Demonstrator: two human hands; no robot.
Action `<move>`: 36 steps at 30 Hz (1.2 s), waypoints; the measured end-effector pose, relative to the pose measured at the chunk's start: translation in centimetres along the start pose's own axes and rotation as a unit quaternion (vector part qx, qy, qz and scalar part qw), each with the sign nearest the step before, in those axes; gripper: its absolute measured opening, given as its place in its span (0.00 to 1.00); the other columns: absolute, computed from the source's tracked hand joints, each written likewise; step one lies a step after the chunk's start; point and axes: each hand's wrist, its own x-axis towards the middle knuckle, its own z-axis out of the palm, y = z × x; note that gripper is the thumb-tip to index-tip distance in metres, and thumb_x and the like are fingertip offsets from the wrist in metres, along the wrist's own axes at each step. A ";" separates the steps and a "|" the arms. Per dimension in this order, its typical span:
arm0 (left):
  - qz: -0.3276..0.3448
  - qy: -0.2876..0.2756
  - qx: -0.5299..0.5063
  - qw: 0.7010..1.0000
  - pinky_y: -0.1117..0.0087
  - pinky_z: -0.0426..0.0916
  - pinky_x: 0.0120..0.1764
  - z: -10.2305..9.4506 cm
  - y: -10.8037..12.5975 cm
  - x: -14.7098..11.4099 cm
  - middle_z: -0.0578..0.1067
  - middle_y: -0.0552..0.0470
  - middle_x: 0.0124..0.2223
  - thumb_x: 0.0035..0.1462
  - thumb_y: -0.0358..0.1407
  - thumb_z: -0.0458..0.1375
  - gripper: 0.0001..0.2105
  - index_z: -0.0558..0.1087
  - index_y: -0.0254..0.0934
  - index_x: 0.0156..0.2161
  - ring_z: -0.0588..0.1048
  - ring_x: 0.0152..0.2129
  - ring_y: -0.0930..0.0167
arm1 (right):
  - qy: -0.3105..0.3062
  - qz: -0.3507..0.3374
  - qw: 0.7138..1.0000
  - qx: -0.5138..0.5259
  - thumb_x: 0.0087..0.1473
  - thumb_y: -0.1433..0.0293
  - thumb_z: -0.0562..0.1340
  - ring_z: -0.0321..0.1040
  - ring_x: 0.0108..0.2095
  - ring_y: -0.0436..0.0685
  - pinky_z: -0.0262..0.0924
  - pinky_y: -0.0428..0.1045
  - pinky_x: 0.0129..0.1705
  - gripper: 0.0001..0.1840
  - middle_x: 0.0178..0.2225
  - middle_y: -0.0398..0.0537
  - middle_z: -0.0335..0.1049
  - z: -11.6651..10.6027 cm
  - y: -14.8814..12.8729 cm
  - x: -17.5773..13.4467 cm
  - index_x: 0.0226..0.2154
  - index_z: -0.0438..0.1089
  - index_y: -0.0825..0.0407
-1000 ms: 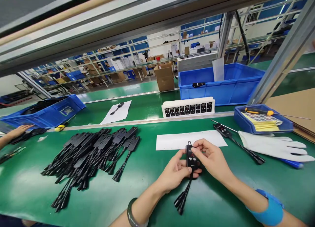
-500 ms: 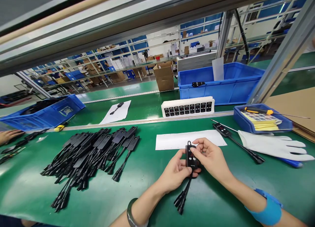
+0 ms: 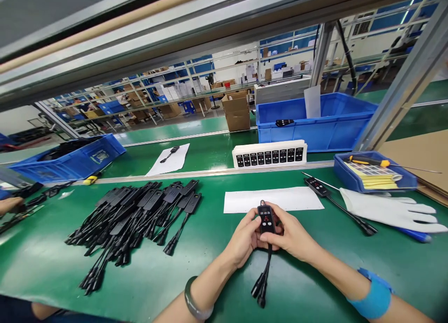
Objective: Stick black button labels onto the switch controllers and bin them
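Note:
Between both hands, low over the green table, is a black cable controller (image 3: pixel 267 219) with a hanging loop on top, two pale buttons and red marks on its face. My left hand (image 3: pixel 241 239) grips its left side, thumb along the edge. My right hand (image 3: pixel 289 232) holds its right side, the thumb near the lower end. Short black leads with plugs (image 3: pixel 261 288) hang from its bottom toward me. Just behind lies a white paper strip (image 3: pixel 273 200). A similar controller (image 3: pixel 317 186) rests face up to the right, its cable stretched toward a white glove (image 3: pixel 388 210).
A heap of black controllers (image 3: pixel 147 201) covers the left of the table (image 3: pixel 196 276). Behind the strip stands a white holder with a row of black labels (image 3: pixel 269 155). Blue bins (image 3: pixel 315 131) line the back. Another person's hand (image 3: pixel 10 205) shows at far left.
My right hand has come down from the controller's upper face to its right side. The controller has shifted slightly left, and its face is more exposed.

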 end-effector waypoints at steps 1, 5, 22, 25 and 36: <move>-0.001 0.006 -0.001 1.000 0.68 0.72 0.30 0.0 0.0 0.1 0.76 0.44 0.38 0.56 0.43 0.56 0.17 0.63 0.37 0.47 0.78 0.32 0.64 | -0.016 0.010 0.999 0.033 0.41 0.69 0.69 0.70 0.37 0.58 0.70 0.50 0.33 0.44 0.51 0.52 0.63 0.2 -0.1 -0.1 0.59 0.53 0.46; 0.007 0.015 0.015 1.000 0.70 0.71 0.28 0.0 0.0 0.2 0.76 0.44 0.38 0.57 0.44 0.54 0.17 0.62 0.37 0.48 0.78 0.32 0.63 | -0.051 0.011 0.995 0.085 0.44 0.68 0.68 0.69 0.42 0.59 0.69 0.54 0.41 0.50 0.55 0.53 0.60 0.2 -0.3 -0.3 0.64 0.43 0.45; 0.041 0.011 0.025 0.999 0.61 0.68 0.43 0.1 -0.2 0.4 0.75 0.44 0.43 0.56 0.50 0.55 0.31 0.50 0.39 0.59 0.76 0.38 0.66 | 0.075 -0.134 0.940 -0.304 0.58 0.66 0.55 0.65 0.46 0.61 0.65 0.53 0.44 0.32 0.50 0.57 0.62 0.0 -0.2 0.1 0.63 0.48 0.53; 0.022 -0.006 0.028 0.999 0.57 0.63 0.49 -0.3 0.0 0.5 0.73 0.39 0.48 0.54 0.54 0.55 0.39 0.44 0.38 0.62 0.74 0.43 0.63 | 0.093 -0.112 0.868 -0.475 0.58 0.71 0.54 0.64 0.45 0.59 0.64 0.50 0.46 0.27 0.47 0.57 0.64 -2.2 0.1 0.9 0.59 0.54 0.58; 0.009 -0.020 0.190 0.982 0.64 0.67 0.39 -0.9 -0.2 0.9 0.74 0.41 0.39 0.51 0.58 0.54 0.30 0.66 0.30 0.46 0.74 0.33 0.68 | 0.153 -0.059 0.786 -0.596 0.52 0.72 0.62 0.54 0.52 0.73 0.49 0.66 0.48 0.19 0.52 0.63 0.65 -7.2 1.6 2.6 0.48 0.69 0.57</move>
